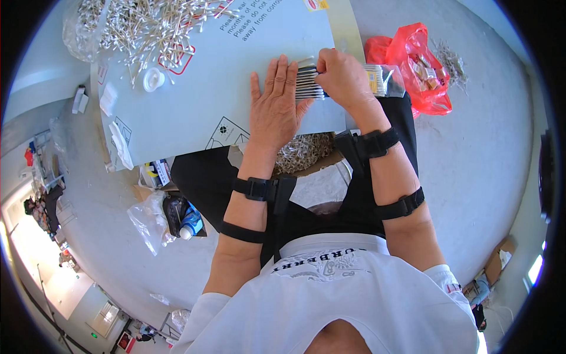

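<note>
My left hand (275,103) lies flat on the pale board (206,106), fingers stretched out. Its thumb and side rest against a neat row of cotton swabs (308,84). Over the right end of that row, my right hand (346,82) is closed, its fingers curled down; what they pinch is hidden beneath them. A clear plastic bag (391,81) with a yellow label sticks out to the right from under this hand, with white swab tips showing inside. One loose swab (305,59) lies just beyond the row.
Loose cotton swabs (156,35) form a big heap at the far left, beside a small white round lid (154,79). Past the board's right edge sits a red plastic bag (421,65). Below the board, more swabs (303,152) fill a box. A blue bottle (191,223) stands lower left.
</note>
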`<state>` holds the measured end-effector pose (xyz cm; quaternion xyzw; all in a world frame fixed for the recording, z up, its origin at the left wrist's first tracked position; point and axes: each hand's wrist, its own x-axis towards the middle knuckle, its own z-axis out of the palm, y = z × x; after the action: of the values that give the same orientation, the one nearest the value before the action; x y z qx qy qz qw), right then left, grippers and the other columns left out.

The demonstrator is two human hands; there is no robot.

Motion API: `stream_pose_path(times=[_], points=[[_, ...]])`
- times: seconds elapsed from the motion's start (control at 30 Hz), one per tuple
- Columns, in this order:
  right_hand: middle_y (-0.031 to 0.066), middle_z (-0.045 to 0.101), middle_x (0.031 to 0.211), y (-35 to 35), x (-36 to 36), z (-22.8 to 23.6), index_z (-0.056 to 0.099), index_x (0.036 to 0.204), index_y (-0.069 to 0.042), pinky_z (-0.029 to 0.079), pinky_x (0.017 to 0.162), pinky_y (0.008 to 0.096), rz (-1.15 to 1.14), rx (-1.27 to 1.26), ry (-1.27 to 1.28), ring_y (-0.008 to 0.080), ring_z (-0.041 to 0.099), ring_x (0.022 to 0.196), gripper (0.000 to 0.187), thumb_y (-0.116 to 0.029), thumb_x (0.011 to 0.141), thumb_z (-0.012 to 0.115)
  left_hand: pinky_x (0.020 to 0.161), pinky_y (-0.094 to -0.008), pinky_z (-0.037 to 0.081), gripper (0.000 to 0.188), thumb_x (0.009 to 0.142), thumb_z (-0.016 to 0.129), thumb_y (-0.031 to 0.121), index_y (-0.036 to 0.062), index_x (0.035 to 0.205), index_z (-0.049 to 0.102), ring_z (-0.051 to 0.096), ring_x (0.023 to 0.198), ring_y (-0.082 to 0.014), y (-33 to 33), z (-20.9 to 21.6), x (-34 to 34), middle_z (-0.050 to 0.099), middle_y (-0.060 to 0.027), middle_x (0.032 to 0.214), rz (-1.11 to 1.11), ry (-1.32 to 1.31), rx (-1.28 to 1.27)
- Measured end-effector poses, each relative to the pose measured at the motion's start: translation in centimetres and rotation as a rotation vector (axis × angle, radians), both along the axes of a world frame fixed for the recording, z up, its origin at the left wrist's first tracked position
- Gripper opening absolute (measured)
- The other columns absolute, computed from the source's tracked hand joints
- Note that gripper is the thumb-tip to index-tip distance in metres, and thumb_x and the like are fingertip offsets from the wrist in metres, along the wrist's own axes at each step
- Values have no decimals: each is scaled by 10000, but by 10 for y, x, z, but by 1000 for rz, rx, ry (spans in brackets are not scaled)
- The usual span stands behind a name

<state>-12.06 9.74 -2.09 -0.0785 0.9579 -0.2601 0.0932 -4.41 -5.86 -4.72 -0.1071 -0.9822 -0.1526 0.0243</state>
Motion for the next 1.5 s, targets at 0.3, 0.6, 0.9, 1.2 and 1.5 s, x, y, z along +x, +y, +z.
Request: stream_pose_path(times=[0.3, 0.6, 0.9, 1.2, 1.5], points=[[147, 628, 1169, -9, 6, -25, 609, 1176, -8, 474, 904, 302, -46, -778, 249, 232, 604, 1041, 250, -62, 943, 535, 1116, -402, 308, 514, 1025, 428, 278, -9, 1442, 339, 379, 1350, -359, 1, -4, -23, 391, -230, 1451, 215, 185, 872], [99, 624, 1169, -31, 43, -33, 578, 1234, 9, 445, 977, 291, -264, -1078, 195, 169, 575, 1109, 266, -91, 1007, 481, 1090, -367, 327, 488, 1037, 416, 326, -4, 1395, 410, 430, 1301, -238, 25, -9, -19, 468, -167, 1388, 299, 190, 1311], [132, 569, 1286, 5, 28, -4, 560, 1274, -59, 414, 1019, 387, 60, -539, 325, 290, 512, 1226, 525, -55, 773, 717, 1087, -363, 331, 409, 1028, 421, 219, 10, 1380, 440, 448, 1283, -254, 18, -5, -16, 490, -154, 1363, 256, 215, 1097], [103, 603, 1257, 21, 35, -3, 570, 1255, -87, 411, 1025, 438, 299, -143, 326, 297, 481, 1261, 667, -100, 634, 813, 1060, -367, 373, 404, 965, 503, 123, 49, 1361, 482, 495, 1254, -306, 11, -8, -12, 536, -158, 1330, 117, 139, 744], [66, 634, 1171, 24, 43, -8, 634, 1148, -89, 471, 949, 401, 201, -258, 475, 302, 540, 1165, 481, -25, 685, 745, 1183, -507, 117, 688, 912, 590, 359, 87, 1484, 322, 188, 1466, -282, 14, 10, 4, 223, -131, 1577, 50, -18, 70]])
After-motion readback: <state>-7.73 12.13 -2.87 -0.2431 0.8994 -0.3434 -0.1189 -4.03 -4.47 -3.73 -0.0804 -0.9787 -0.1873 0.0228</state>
